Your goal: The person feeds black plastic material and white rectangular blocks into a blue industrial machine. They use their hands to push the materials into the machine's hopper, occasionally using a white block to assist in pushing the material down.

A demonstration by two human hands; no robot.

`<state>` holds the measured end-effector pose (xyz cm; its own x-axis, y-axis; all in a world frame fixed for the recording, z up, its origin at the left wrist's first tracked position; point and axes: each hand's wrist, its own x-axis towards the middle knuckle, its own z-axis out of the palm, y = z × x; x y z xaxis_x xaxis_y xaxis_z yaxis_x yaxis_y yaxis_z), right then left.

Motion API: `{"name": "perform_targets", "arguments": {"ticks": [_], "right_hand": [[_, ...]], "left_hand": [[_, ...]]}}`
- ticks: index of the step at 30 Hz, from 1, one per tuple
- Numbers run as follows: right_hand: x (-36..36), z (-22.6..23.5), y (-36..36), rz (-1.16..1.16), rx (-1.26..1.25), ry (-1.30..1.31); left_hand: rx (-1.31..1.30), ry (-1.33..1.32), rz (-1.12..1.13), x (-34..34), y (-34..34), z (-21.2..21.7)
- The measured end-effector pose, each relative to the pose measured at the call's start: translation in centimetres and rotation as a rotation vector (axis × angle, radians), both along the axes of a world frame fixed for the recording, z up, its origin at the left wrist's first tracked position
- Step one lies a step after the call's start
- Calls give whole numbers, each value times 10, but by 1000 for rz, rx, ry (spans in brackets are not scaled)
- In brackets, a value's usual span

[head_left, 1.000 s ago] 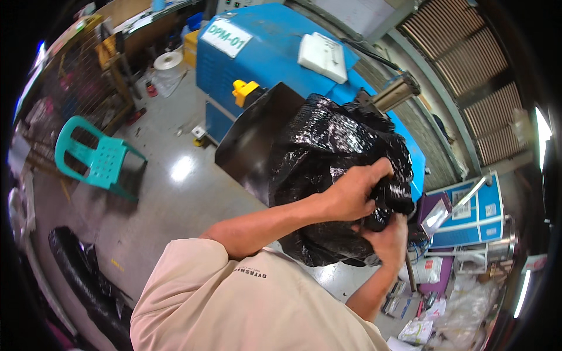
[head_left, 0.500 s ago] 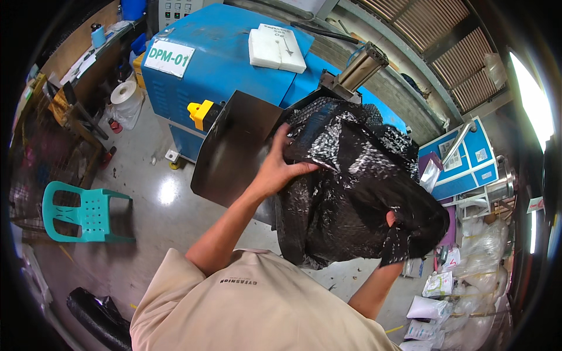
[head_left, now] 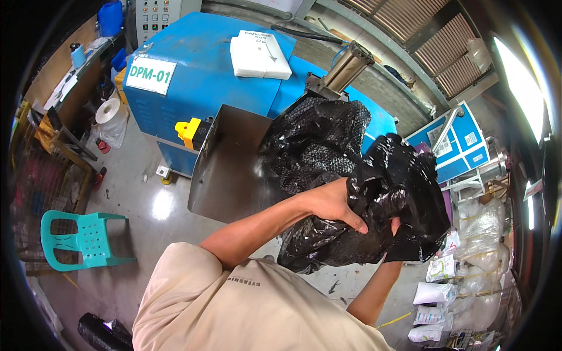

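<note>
A big crumpled bundle of black plastic film (head_left: 328,152) hangs in front of me, over the steel chute (head_left: 228,169) of a blue machine (head_left: 199,76). My left hand (head_left: 331,205) presses into the bundle's lower middle, fingers curled over a fold. Under the bundle's right side, my right hand (head_left: 393,227) is mostly hidden; only some fingers and the forearm show, gripping the film from below.
A white folded stack (head_left: 260,55) lies on top of the machine. A yellow part (head_left: 187,131) sticks out beside the chute. On the concrete floor to the left stands a teal plastic chair (head_left: 82,240). White filled bags (head_left: 445,292) pile up at the right.
My left hand has slid from the bundle's upper left down to its lower middle. The bundle has shifted right and lower, uncovering more of the steel chute.
</note>
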<state>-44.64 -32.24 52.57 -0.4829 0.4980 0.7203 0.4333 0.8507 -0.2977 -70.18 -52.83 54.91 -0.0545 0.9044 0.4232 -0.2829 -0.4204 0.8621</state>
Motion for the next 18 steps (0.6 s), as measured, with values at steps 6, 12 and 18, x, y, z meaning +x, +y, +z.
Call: {"name": "perform_targets", "arguments": {"ticks": [6, 12, 18], "right_hand": [[11, 2, -27, 5, 82, -83], [16, 18, -65, 147, 8, -410], [16, 39, -86, 145, -91, -507]], "left_hand": [[84, -98, 181, 5, 4, 4], [70, -312, 332, -27, 2, 30], [257, -199, 233, -6, 24, 57]]}}
